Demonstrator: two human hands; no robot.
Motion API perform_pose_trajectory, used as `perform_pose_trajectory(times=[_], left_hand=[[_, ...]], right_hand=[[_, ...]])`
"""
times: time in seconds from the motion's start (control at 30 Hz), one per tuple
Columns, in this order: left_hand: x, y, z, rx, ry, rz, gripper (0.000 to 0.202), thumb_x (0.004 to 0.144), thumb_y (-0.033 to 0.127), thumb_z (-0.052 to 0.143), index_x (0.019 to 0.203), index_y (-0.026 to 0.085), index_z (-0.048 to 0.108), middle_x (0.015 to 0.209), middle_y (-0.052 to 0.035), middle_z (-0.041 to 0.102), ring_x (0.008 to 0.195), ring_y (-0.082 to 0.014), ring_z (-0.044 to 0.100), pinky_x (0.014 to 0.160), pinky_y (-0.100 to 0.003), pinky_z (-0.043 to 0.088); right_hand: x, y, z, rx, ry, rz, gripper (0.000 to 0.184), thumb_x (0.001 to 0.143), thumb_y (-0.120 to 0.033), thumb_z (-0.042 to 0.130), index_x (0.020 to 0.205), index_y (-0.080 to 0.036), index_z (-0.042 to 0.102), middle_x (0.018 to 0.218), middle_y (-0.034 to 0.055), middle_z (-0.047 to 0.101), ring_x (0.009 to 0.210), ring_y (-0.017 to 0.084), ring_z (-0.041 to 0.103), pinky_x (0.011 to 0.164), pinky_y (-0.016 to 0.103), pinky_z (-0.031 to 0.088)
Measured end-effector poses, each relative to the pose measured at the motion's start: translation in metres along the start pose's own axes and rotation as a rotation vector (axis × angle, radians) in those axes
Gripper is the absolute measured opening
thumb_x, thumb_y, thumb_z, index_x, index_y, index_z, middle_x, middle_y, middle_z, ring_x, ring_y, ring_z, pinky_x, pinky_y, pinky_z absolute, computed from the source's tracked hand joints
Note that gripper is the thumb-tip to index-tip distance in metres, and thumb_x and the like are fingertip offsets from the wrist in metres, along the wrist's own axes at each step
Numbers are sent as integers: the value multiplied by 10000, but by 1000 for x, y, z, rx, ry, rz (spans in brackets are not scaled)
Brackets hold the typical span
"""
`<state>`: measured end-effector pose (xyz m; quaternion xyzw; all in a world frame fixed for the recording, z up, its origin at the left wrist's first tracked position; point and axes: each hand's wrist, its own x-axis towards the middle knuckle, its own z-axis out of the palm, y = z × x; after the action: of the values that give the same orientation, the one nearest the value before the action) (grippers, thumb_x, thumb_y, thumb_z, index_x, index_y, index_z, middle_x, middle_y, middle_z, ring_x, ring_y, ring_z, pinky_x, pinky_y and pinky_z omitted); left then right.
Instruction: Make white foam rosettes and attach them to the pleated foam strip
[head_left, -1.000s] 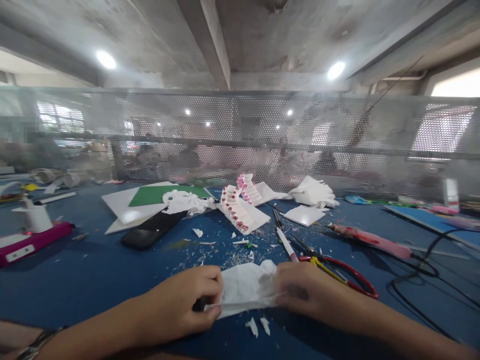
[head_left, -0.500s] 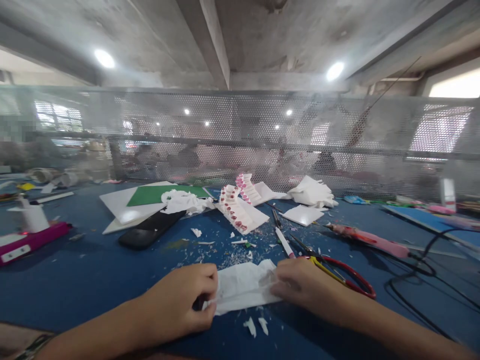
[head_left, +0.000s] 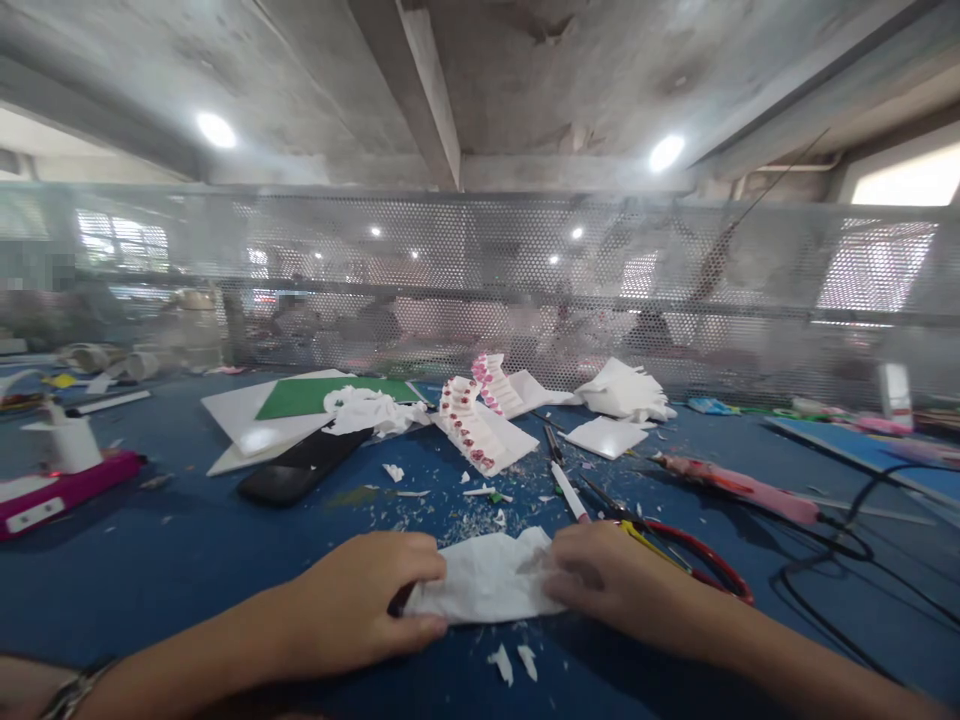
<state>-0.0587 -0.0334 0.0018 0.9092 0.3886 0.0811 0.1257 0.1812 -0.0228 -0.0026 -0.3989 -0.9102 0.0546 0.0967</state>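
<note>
Big perforated metal screen (head_left: 480,280) runs across the middle of the frame, and below it is a blue table (head_left: 172,560) covered in craft mess. Green sheet (head_left: 315,395) on white boards sits left of centre, with a black phone (head_left: 304,468) just in front. Bottom centre, the left hand (head_left: 360,600) pinches the left edge of a crumpled white paper (head_left: 487,590) lying on the table, and the right hand (head_left: 607,585) grips the right edge, fingers pressed together. Red-handled scissors (head_left: 697,565) lie just right of that hand, tiny white scraps (head_left: 514,662) below the paper
</note>
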Motion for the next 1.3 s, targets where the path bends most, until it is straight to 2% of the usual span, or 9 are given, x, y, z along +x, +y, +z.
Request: perform_pose_trajectory(times=[0.17,0.37,0.43,0.57,0.7,0.9,1.03,1.2,1.3], left_hand=[[3,1,-3,-60,-19,-10,242,736,338,456,584,152,488,603,21,462,560,-97,426,507,-194,287],[12,-4,-24,-132,-19,-24,176,721,290,485,623,153,533,619,24,474,605,-99,437,558,-191,305],[12,-8,-28,-149,-101,-16,164,709,303,507,640,158,543,624,29,479,616,-101,441,562,-191,302],[7,-12,-20,-165,-147,-14,185,704,294,510,592,148,527,560,39,437,563,-91,430,524,-189,275],[3,-11,-10,-183,-138,-75,212,704,308,483,566,148,484,527,42,387,521,-85,392,482,-191,249],[2,-4,-11,-105,-126,-165,195,667,264,468,521,156,398,498,46,375,473,-77,360,446,-197,217],[2,-2,-13,-97,-138,-180,195,680,267,458,528,155,413,496,43,382,473,-81,374,448,-198,229],[-3,-3,-10,-133,-30,-33,83,713,230,473,676,158,495,693,15,490,625,-101,466,568,-191,340],[-8,-3,-6,-102,-5,77,38,715,149,477,720,169,508,765,12,536,703,-103,490,642,-185,353]], right_hand=[[4,2,2,-15,29,-9,268,794,-308,417,604,-147,518,603,1,529,557,84,429,528,195,300],[10,7,-10,71,56,58,258,771,-292,441,572,-140,501,542,-22,457,507,73,378,483,185,272],[10,8,-13,119,12,37,276,775,-302,442,557,-139,492,539,-28,436,506,69,370,487,182,280],[7,6,-14,143,-68,-50,265,783,-284,448,564,-141,491,606,-19,455,566,72,412,544,185,318],[7,5,-9,63,-78,-66,274,791,-261,433,546,-144,470,605,-14,446,561,75,398,536,194,312],[6,9,-5,29,-63,-82,294,797,-294,427,541,-149,433,610,-14,439,564,77,395,536,201,304],[5,9,-7,26,-67,-67,297,790,-300,438,535,-149,429,605,-18,429,544,73,371,530,201,302],[2,3,-8,76,-28,-52,105,754,-235,478,694,-156,514,658,-6,486,576,84,414,528,196,323],[0,-3,-10,95,-6,-124,57,742,-175,485,770,-159,532,748,13,519,670,98,461,589,200,360]])
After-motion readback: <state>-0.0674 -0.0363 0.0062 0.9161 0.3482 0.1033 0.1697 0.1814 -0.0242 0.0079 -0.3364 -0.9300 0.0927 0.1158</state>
